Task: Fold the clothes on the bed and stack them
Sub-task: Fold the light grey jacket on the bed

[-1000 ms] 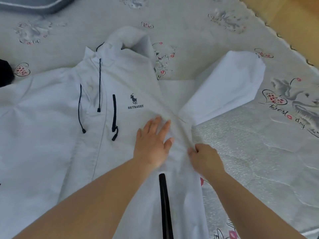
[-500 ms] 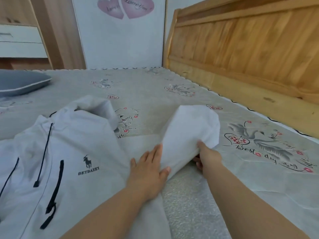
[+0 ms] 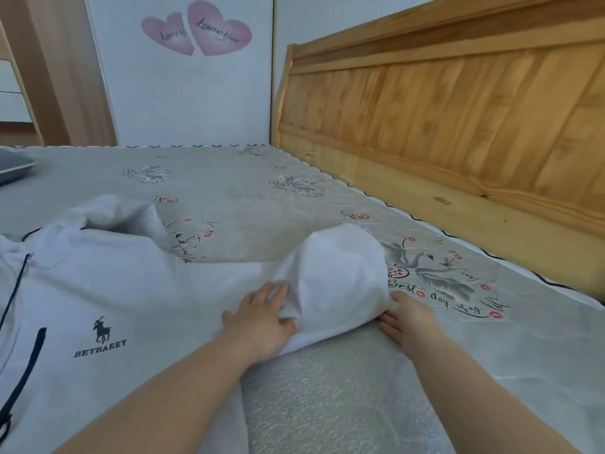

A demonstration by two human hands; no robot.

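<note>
**Sleeve up off the bed, both my hands on it**

Bed (image 3: 229, 178): grey printed cover, swans and red hearts, runs from me to the far wall. Wooden headboard (image 3: 458, 109) along its right edge. White wall panel (image 3: 183, 103) beyond the far edge, two pink hearts (image 3: 196, 29) printed high on it. Corner of a grey pillow (image 3: 13, 165) at the far left, lying on the cover.

Jacket (image 3: 114, 290): white, spread flat on the bed, fills the left half of my view. Front side up, dark logo (image 3: 100, 335) with lettering on the chest, dark cords on the far left. Hood (image 3: 121, 214) bunched at the top, standing open a little. Body of the jacket lies under my left forearm.

Sleeve (image 3: 337, 280): the jacket's sleeve on my right, raised off the cover in a rounded hump between my two hands, its end doubled back and up.

Left hand (image 3: 262, 319): palm down on the jacket at the sleeve's root, fingers straight and pressing the cloth flat; fingertips slip under a fold of the sleeve.

Right hand (image 3: 406, 319): at the sleeve's right edge, thumb on top of the cloth, fingers under it, pinching the edge. Hand sits just above the cover.
</note>
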